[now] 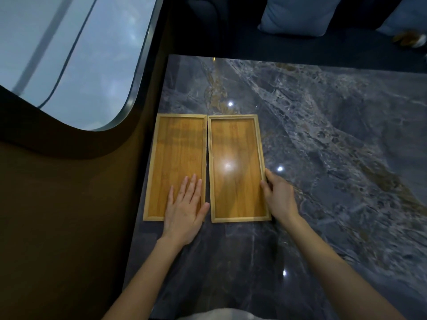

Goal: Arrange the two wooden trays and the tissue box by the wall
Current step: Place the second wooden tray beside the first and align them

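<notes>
Two long wooden trays lie side by side on the dark marble table (323, 135), close to the wall on the left. The left tray (178, 144) sits at the table's left edge. My left hand (187, 209) lies flat in its near end, fingers spread. The right tray (235, 146) lies almost touching the left one, with a thin gap between them. My right hand (278, 195) curls around its right rim near the front corner. Both trays hold nothing. No tissue box is in view.
A brown wall (69, 215) with a rounded window (76, 54) runs along the left of the table. A dark sofa with a light blue cushion (298, 15) stands beyond the table's far edge. Ceiling lights glint on the marble.
</notes>
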{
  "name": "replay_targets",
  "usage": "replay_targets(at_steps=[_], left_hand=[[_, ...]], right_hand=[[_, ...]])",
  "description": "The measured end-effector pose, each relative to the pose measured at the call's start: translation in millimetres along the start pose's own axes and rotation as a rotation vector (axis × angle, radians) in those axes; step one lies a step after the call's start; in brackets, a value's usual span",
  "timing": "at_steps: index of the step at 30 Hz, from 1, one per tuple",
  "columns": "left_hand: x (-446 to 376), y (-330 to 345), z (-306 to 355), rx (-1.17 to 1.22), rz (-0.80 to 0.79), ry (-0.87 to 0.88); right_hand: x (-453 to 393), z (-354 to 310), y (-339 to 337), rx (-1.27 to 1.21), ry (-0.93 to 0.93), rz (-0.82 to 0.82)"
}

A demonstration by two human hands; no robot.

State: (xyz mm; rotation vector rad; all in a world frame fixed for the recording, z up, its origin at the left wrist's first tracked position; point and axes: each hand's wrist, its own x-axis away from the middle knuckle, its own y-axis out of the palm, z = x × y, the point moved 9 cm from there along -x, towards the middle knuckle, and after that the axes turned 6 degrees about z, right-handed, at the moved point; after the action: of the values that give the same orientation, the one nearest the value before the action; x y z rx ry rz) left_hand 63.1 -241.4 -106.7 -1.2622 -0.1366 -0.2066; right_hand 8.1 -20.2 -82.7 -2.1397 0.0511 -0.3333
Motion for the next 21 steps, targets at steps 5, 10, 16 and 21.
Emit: replay_targets(at_steps=[5,10,16,21], left_hand=[[0.4,0.2,1.3,-0.029,0.001,0.02],[0.0,-0.3,0.9,-0.038,0.013,0.028],[-0.4,-1.0,1.0,-0.025,0.038,0.04],[-0.2,-0.4,1.3,-0.03,0.042,0.051]], right_hand=[[0.2,2.8,2.0,-0.02,0.019,-0.016],[1.5,-2.0,4.4,-0.014,0.006,-0.017],[0.5,-1.3,2.7,-0.02,0.019,-0.023],[1.7,-1.8,2.2,-0.035,0.026,-0.026]])
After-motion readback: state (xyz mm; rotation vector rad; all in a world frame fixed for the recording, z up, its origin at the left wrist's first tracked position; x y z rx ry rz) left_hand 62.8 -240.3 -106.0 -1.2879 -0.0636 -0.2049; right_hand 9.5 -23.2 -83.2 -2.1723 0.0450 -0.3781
